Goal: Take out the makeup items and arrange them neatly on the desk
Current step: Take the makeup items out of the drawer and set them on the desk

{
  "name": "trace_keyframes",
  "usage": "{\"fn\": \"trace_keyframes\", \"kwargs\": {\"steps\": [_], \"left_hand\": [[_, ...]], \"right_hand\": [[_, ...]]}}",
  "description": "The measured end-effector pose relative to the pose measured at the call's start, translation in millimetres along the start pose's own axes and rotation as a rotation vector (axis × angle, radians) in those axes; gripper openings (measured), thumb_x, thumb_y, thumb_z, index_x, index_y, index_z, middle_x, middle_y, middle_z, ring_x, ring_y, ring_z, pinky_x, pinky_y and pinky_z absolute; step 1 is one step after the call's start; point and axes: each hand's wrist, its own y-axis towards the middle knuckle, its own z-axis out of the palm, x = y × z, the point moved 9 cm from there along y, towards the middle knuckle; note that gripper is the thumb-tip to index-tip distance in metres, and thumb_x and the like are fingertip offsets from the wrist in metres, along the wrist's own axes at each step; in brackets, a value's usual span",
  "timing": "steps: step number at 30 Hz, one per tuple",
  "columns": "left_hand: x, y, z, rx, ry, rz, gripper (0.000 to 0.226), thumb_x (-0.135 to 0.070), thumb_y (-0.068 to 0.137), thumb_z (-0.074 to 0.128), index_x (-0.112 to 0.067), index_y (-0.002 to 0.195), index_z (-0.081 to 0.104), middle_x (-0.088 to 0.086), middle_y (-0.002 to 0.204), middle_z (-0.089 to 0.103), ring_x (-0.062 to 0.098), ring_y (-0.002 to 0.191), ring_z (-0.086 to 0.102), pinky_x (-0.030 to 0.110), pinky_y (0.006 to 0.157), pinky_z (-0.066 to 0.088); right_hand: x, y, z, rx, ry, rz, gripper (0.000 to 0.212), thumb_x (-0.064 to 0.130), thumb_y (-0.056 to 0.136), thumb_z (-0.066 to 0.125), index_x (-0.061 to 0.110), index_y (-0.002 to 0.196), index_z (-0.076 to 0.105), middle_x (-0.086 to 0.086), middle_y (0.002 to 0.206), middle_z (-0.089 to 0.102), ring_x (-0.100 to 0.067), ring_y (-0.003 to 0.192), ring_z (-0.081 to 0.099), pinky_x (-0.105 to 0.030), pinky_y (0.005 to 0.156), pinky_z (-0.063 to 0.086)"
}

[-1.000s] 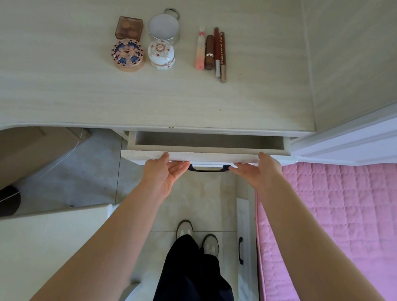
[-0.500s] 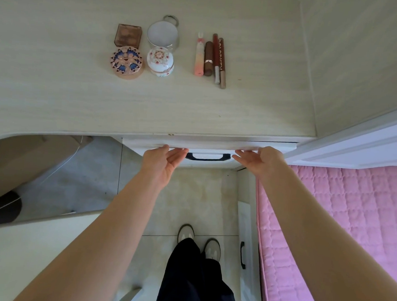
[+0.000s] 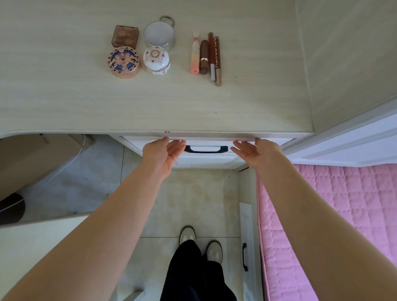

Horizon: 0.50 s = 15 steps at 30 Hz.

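Pressing drawer front [image 3: 206,157], both palms flat

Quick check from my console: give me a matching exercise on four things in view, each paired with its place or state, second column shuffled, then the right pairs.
Things:
1. square brown compact
2. round mirror
3. drawer handle
4. pink bunny tube

Places or states:
A. leftmost in the row of four sticks
B. between the left hand and the right hand
C. behind the blue patterned round compact
D. behind the white floral jar

Pairs: 1-C, 2-D, 3-B, 4-A
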Motion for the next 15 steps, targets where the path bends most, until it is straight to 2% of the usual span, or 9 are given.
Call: {"fn": "trace_keyframes", "kwargs": {"steps": [2, 5, 8, 10, 12, 13, 15], "left_hand": [[-0.5, 2.3, 0.7, 0.009, 0.001, 0.011, 0.017, 0.001, 0.099, 0.042, 0.004, 0.115, 0.045, 0.031, 0.120, 0.057, 0.039, 0.097, 0.066, 0.043, 0.088, 0.055], [0.8, 3.2, -2.6, 0.015, 0.077, 0.033, 0.026, -0.001, 0.100, 0.041, 0.006, 0.124, 0.044, 0.026, 0.125, 0.057, 0.036, 0.106, 0.064, 0.041, 0.092, 0.053], [4.1, -5.1, -0.5, 0.113, 0.171, 0.047, 0.026, 0.001, 0.101, 0.028, 0.005, 0.115, 0.050, 0.022, 0.131, 0.053, 0.034, 0.122, 0.054, 0.038, 0.101, 0.047], [3.6, -13.5, -3.7, 0.088, 0.233, 0.081, 0.026, -0.001, 0.100, 0.035, 0.003, 0.121, 0.048, 0.020, 0.124, 0.058, 0.037, 0.112, 0.060, 0.040, 0.096, 0.049], [3.5, -24.8, -6.1, 0.033, 0.365, 0.143, 0.034, -0.008, 0.097, 0.048, -0.005, 0.131, 0.046, 0.015, 0.113, 0.064, 0.035, 0.099, 0.065, 0.040, 0.088, 0.053], [5.0, -31.0, -3.6, 0.033, 0.446, 0.171, 0.036, -0.010, 0.096, 0.051, -0.008, 0.131, 0.046, 0.012, 0.110, 0.065, 0.032, 0.097, 0.065, 0.039, 0.086, 0.054], [9.4, -46.0, 3.6, 0.053, 0.639, 0.238, 0.035, -0.015, 0.095, 0.053, -0.011, 0.129, 0.049, 0.009, 0.111, 0.066, 0.027, 0.096, 0.065, 0.039, 0.083, 0.053]], "right_hand": [[-0.2, 3.2, 0.5, 0.036, 0.006, 0.008, 0.049, 0.008, 0.101, 0.010, 0.008, 0.143, 0.034, -0.021, 0.138, 0.047, -0.042, 0.117, 0.055, -0.058, 0.082, 0.045], [1.6, 1.9, 1.8, 0.108, 0.000, 0.006, 0.043, 0.007, 0.102, 0.018, 0.004, 0.141, 0.036, -0.019, 0.138, 0.047, -0.038, 0.124, 0.051, -0.058, 0.091, 0.044], [7.3, -5.9, -1.9, 0.121, -0.242, -0.099, 0.037, 0.010, 0.099, 0.039, 0.003, 0.135, 0.043, -0.015, 0.134, 0.052, -0.030, 0.115, 0.057, -0.039, 0.070, 0.052], [10.8, -10.8, -7.1, 0.118, -0.363, -0.167, 0.037, 0.011, 0.096, 0.045, 0.001, 0.131, 0.047, -0.014, 0.121, 0.057, -0.026, 0.101, 0.059, -0.033, 0.068, 0.052], [15.2, -18.3, -13.6, 0.101, -0.501, -0.249, 0.038, 0.011, 0.094, 0.046, -0.001, 0.130, 0.049, -0.011, 0.107, 0.054, -0.024, 0.093, 0.054, -0.038, 0.078, 0.052], [17.1, -24.3, -16.9, 0.084, -0.595, -0.297, 0.038, 0.011, 0.094, 0.046, -0.001, 0.130, 0.049, -0.010, 0.104, 0.053, -0.023, 0.091, 0.053, -0.039, 0.082, 0.051], [19.1, -42.3, -24.3, 0.057, -0.780, -0.399, 0.042, 0.012, 0.095, 0.043, 0.004, 0.136, 0.046, -0.011, 0.109, 0.056, -0.023, 0.092, 0.053, -0.034, 0.079, 0.046]]}}
